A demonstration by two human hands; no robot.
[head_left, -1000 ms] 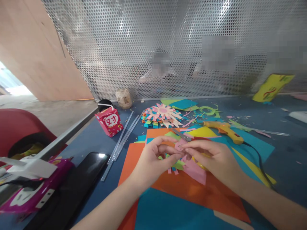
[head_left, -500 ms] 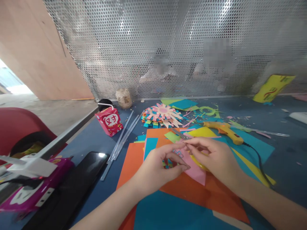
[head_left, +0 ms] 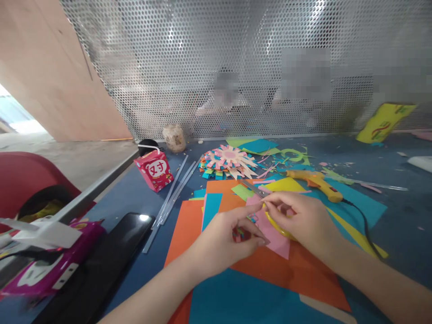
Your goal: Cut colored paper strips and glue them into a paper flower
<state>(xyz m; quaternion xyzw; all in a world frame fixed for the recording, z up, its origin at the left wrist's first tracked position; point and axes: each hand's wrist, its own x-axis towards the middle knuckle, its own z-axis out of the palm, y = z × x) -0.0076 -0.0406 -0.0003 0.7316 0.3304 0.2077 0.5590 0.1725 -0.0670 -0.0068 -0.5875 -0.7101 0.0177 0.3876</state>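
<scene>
Above the stacked paper, my left hand point(head_left: 222, 238) is closed in a loose pinch, its index finger stretched toward my right fingertips. My right hand point(head_left: 300, 220) has thumb and fingers pressed together; whatever lies in that pinch is too small to make out. Beneath the right hand are scissors with a yellow handle point(head_left: 275, 223), their metal blades point(head_left: 255, 189) pointing away; I cannot tell whether the hand touches them. Under both hands lies a pink paper piece point(head_left: 278, 245) on an orange sheet point(head_left: 270, 274). Small coloured paper bits point(head_left: 240, 234) show through the gap in my left hand.
Layered paper rosettes point(head_left: 229, 157) sit at the back. A yellow glue gun point(head_left: 315, 180) with a cord lies right. Clear glue sticks point(head_left: 175, 193), a red drink carton point(head_left: 155, 170) and a black phone point(head_left: 97, 265) are left. Behind a perforated metal screen point(head_left: 202, 54), people are visible.
My right fingers have shifted slightly, and more of the yellow scissor handle shows beneath them. My left hand has barely moved, its index finger now a little nearer the right fingertips.
</scene>
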